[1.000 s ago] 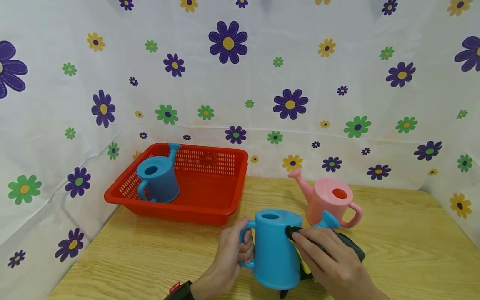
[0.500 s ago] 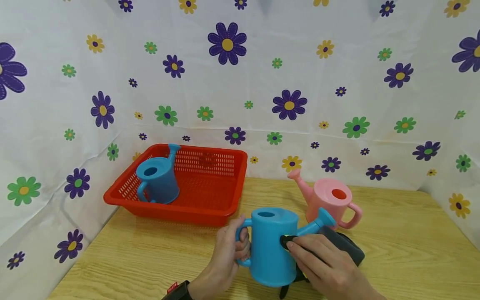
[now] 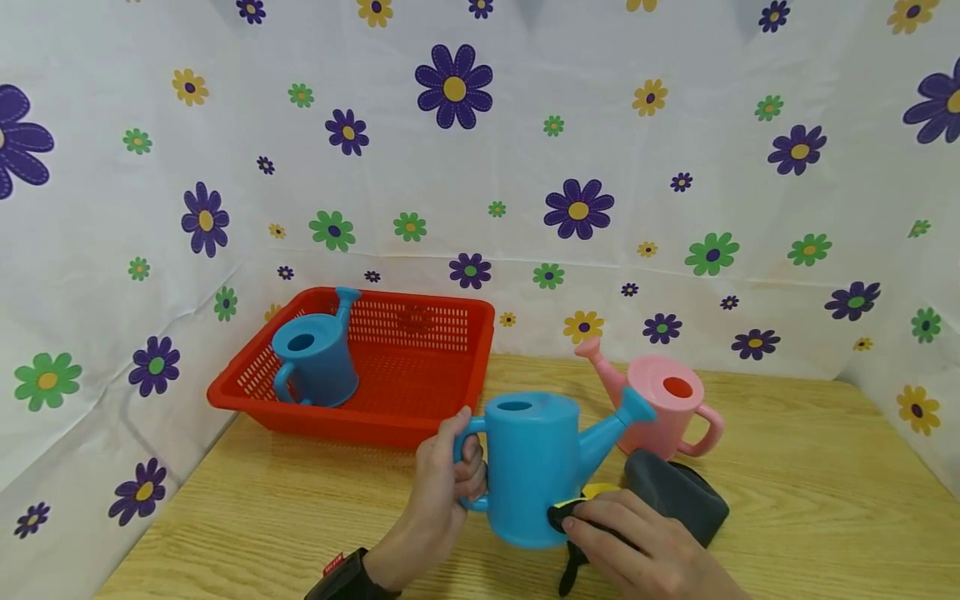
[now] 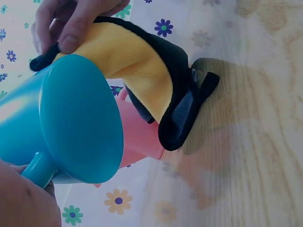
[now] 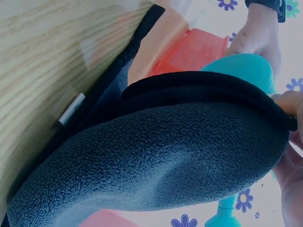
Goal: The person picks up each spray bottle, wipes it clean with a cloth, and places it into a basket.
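- Watering can (image 3: 528,475), blue: in the near middle, held clear of the table (image 3: 817,475); spout toward the right, handle toward the left.
- Left hand (image 3: 438,483): fingers curled round the blue handle; dark wristband (image 3: 348,579) behind it.
- Right hand (image 3: 641,542): thumb and fingers pinched together on the edge of a cloth, at the lower right side of the can.
- Cloth (image 4: 125,52), yellow one face, dark grey the other, black border: pinched edge against the can near its base, remainder draped down to the right.
- Pink can (image 3: 660,383): on the table, far right beyond the cloth; spout to the left, handle to the right.
- Red basket (image 3: 337,425): far left on the table.
- Second blue can (image 3: 322,371): upright inside the basket's left part.
- Flowered sheet (image 3: 510,158): backdrop along the far side.
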Demonstrator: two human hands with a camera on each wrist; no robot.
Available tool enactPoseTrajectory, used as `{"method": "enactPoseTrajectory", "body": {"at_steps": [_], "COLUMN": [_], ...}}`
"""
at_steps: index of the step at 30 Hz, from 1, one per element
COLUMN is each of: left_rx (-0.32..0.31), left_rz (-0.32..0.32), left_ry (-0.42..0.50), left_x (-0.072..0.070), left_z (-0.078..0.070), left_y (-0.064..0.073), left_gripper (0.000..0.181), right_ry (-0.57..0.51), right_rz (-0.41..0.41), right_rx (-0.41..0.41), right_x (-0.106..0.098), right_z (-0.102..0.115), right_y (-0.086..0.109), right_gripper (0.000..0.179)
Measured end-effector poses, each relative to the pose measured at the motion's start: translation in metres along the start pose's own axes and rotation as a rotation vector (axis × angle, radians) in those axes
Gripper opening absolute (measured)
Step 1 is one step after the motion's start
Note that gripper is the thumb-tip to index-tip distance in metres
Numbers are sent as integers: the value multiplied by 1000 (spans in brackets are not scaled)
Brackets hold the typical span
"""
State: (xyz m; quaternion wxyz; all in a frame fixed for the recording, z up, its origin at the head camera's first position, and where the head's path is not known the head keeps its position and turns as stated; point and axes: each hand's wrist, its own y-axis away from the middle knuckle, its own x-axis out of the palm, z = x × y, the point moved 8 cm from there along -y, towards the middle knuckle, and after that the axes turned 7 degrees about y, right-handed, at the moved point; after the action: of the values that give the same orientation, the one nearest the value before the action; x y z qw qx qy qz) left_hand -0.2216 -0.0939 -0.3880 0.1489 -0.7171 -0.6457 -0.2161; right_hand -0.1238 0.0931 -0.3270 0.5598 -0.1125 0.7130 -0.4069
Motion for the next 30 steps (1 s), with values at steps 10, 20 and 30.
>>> {"method": "enactPoseTrajectory", "body": {"at_steps": [10, 20, 30], "left_rx": [-12, -27, -73], "left_rz": [0, 17, 73], "left_ry": [14, 13, -26], "left_x": [-3, -1, 7], "left_z": [-2, 3, 14], "left_y": [-1, -1, 3], "left_gripper": [48, 50, 52], "right_ry": [-28, -4, 92], "right_rz": [66, 26, -220], "right_rx": [29, 68, 43], "right_x": [5, 2, -13], "right_z": [2, 0, -5], "right_y": [4, 6, -1], "right_gripper": [29, 31, 35]}}
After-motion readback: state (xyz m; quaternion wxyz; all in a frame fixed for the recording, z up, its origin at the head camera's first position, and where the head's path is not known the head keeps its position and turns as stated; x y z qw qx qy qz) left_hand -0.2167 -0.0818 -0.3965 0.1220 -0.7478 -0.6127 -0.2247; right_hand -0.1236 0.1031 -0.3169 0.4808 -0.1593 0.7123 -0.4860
